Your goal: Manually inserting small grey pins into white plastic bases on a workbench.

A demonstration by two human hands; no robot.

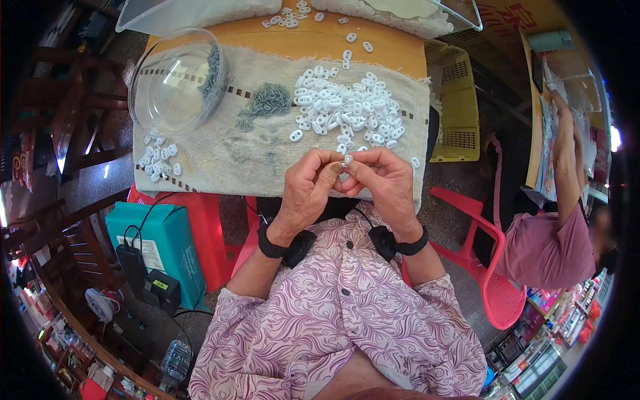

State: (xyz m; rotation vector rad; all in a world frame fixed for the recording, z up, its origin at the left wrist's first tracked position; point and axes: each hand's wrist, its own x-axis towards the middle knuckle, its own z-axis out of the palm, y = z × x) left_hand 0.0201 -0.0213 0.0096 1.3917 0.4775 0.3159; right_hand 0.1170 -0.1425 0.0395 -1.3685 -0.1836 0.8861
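Single head view, fisheye, looking steeply down, close over the towel (267,143) on the table (313,41).

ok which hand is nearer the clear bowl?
Left. The left hand is below and right of the clear bowl; the right hand sits farther right, both pinching a small white piece.

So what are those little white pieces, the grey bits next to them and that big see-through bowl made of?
The white pieces look like moulded plastic: smooth, slightly glossy, all the same oval shape with holes. The grey bits may be thin metal or plastic parts; they are too small to tell. The bowl is clear and shiny with bright glints, glass or clear plastic. Both lie on a fuzzy beige cloth.
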